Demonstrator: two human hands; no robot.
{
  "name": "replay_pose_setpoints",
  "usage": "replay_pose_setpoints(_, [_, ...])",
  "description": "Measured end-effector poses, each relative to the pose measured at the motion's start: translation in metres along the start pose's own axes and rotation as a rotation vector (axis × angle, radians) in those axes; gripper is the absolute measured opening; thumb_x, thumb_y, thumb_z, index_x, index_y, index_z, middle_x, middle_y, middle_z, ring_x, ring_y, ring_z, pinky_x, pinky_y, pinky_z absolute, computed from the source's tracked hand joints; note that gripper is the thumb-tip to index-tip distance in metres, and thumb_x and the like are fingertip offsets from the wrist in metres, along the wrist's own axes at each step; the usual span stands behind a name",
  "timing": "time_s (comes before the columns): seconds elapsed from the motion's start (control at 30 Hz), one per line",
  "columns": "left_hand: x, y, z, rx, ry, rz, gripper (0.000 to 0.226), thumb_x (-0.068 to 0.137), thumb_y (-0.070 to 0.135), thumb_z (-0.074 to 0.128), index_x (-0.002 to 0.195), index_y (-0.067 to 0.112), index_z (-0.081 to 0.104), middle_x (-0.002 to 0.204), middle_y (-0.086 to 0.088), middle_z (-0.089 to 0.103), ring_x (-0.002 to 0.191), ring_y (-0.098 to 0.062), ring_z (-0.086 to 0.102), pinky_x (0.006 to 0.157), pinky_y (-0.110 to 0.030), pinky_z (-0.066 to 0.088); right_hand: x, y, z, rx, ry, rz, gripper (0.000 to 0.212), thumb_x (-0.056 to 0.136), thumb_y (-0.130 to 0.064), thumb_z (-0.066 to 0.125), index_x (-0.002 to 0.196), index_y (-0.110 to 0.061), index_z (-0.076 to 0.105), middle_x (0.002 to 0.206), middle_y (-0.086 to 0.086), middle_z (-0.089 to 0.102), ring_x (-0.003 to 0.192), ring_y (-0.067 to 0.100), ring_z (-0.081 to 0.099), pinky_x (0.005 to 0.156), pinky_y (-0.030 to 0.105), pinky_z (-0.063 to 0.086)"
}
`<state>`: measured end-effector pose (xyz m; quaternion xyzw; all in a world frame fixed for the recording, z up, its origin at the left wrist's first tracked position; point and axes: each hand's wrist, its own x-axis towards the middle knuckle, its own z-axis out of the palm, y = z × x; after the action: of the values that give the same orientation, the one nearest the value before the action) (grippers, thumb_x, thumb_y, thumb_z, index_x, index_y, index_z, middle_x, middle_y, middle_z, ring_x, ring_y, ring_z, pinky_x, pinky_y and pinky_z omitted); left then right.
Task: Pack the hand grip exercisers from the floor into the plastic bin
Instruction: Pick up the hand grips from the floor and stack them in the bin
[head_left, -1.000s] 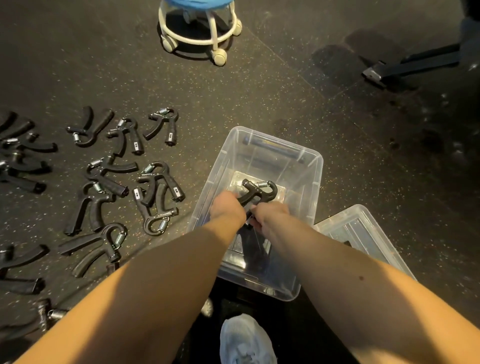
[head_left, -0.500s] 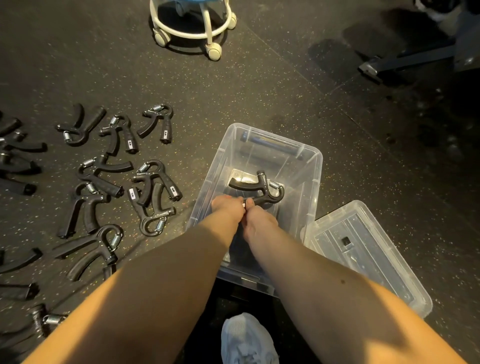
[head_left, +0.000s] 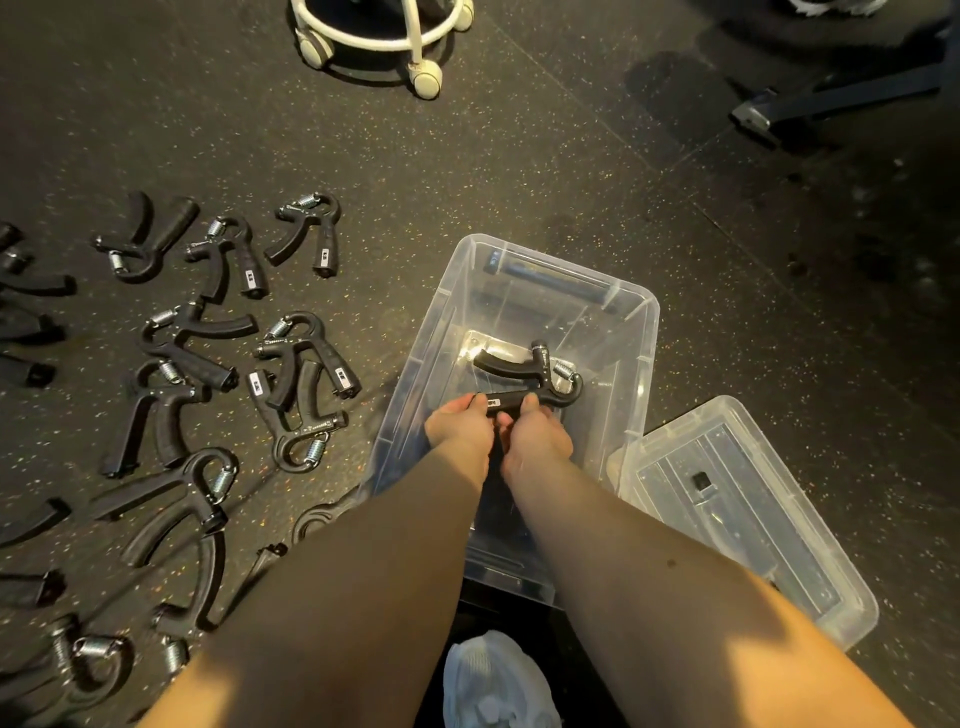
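- Clear plastic bin (head_left: 650, 332) stands open on the dark speckled floor (head_left: 571, 182).
- Left hand (head_left: 460, 423) and right hand (head_left: 535, 434) reach into the bin side by side, fingers clamped on the lower handle of one black hand grip exerciser (head_left: 540, 364).
- It is held low inside the bin, spring end toward the bin's right wall. Cannot tell whether it touches the bottom.
- Loose exercisers (head_left: 291, 374) lie scattered left of the bin.
- Clear lid (head_left: 743, 519) lies just right of the bin.
- White stool base (head_left: 384, 36) sits beyond the bin, and a pale shoe (head_left: 498, 686) on its near side.
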<state>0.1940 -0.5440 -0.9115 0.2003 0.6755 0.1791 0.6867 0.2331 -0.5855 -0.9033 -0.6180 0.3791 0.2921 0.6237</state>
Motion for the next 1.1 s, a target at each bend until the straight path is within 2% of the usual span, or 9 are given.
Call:
replay_pose_setpoints(0.13, [0.010, -0.006, -0.002, 0.072, -0.003, 0.110, 0.028, 0.093, 0.009, 0.067, 0.122, 0.006, 0.068, 0.101, -0.012, 0.072, 0.086, -0.023, 0.072, 0.060, -0.022, 0.053, 0.007, 0.002, -0.002, 0.025, -0.010, -0.035, 0.025, 0.094, -0.010, 0.068, 0.119, -0.004, 0.067, 0.098, 0.014, 0.075, 0.059, 0.011, 0.062, 0.053, 0.019, 0.057])
replay_pose_setpoints(0.43, [0.024, -0.011, -0.003, 0.223, -0.073, 0.190, 0.034, 0.098, 0.004, 0.058, 0.132, 0.001, 0.060, 0.108, -0.020, 0.069, 0.075, -0.019, 0.066, 0.061, -0.025, 0.054, 0.019, 0.013, 0.003, 0.101, 0.020, -0.054, 0.025, 0.090, -0.006, 0.071, 0.115, -0.004, 0.067, 0.092, 0.014, 0.073, 0.061, 0.013, 0.062, 0.062, 0.025, 0.058])
replay_pose_setpoints(0.53, [0.024, -0.012, -0.002, 0.248, -0.063, 0.242, 0.037, 0.097, -0.001, 0.055, 0.134, 0.004, 0.059, 0.097, -0.009, 0.069, 0.075, -0.014, 0.066, 0.054, -0.015, 0.050, 0.023, 0.018, 0.003, 0.087, 0.019, -0.032, 0.022, 0.090, -0.010, 0.072, 0.111, -0.005, 0.069, 0.094, 0.017, 0.076, 0.065, 0.015, 0.066, 0.066, 0.028, 0.062])
replay_pose_setpoints(0.6, [0.021, -0.011, -0.002, 0.212, -0.025, 0.239, 0.040, 0.096, -0.007, 0.054, 0.134, 0.003, 0.057, 0.107, -0.013, 0.069, 0.085, -0.019, 0.069, 0.053, -0.014, 0.052, 0.024, 0.018, 0.003, 0.070, 0.020, -0.030, 0.017, 0.091, -0.012, 0.072, 0.106, -0.005, 0.069, 0.089, 0.016, 0.076, 0.064, 0.016, 0.067, 0.066, 0.030, 0.062])
replay_pose_setpoints(0.73, [0.019, -0.009, 0.000, 0.264, 0.017, 0.287, 0.037, 0.095, -0.013, 0.052, 0.130, -0.005, 0.058, 0.112, -0.021, 0.065, 0.077, -0.018, 0.062, 0.045, -0.009, 0.048, 0.029, 0.018, 0.004, 0.002, 0.028, -0.050, 0.013, 0.090, -0.013, 0.073, 0.098, -0.003, 0.067, 0.076, 0.012, 0.072, 0.056, 0.015, 0.063, 0.058, 0.030, 0.059])
replay_pose_setpoints(0.83, [0.021, -0.011, 0.001, 0.280, 0.024, 0.295, 0.038, 0.095, -0.012, 0.052, 0.130, -0.001, 0.060, 0.117, -0.020, 0.065, 0.088, -0.022, 0.064, 0.057, -0.012, 0.053, 0.034, 0.021, 0.004, -0.059, 0.050, -0.099, 0.013, 0.089, -0.009, 0.073, 0.097, -0.008, 0.062, 0.076, 0.012, 0.070, 0.057, 0.018, 0.063, 0.067, 0.041, 0.062])
replay_pose_setpoints(0.93, [0.021, -0.012, -0.001, 0.352, 0.011, 0.333, 0.048, 0.089, -0.010, 0.054, 0.134, 0.006, 0.060, 0.119, -0.018, 0.068, 0.100, -0.027, 0.068, 0.081, -0.027, 0.055, 0.036, 0.024, 0.001, -0.101, 0.024, -0.200, 0.026, 0.088, 0.000, 0.067, 0.093, -0.020, 0.051, 0.083, 0.013, 0.070, 0.063, 0.022, 0.065, 0.070, 0.045, 0.061])
replay_pose_setpoints(1.0, [0.017, -0.011, -0.003, 0.431, 0.005, 0.370, 0.054, 0.087, -0.010, 0.056, 0.137, 0.009, 0.059, 0.120, -0.012, 0.067, 0.109, -0.024, 0.065, 0.087, -0.021, 0.047, 0.036, 0.028, -0.001, -0.163, -0.016, -0.299, 0.035, 0.087, 0.005, 0.061, 0.104, -0.024, 0.053, 0.084, 0.012, 0.071, 0.068, 0.022, 0.069, 0.074, 0.046, 0.062])
replay_pose_setpoints(1.1, [0.009, -0.009, -0.004, 0.415, -0.019, 0.365, 0.060, 0.086, -0.012, 0.050, 0.141, 0.012, 0.055, 0.119, -0.009, 0.067, 0.113, -0.020, 0.063, 0.087, -0.017, 0.043, 0.035, 0.031, -0.003, -0.276, -0.079, -0.372, 0.067, 0.086, 0.010, 0.054, 0.145, -0.021, 0.047, 0.080, 0.004, 0.071, 0.072, 0.017, 0.067, 0.087, 0.041, 0.060])
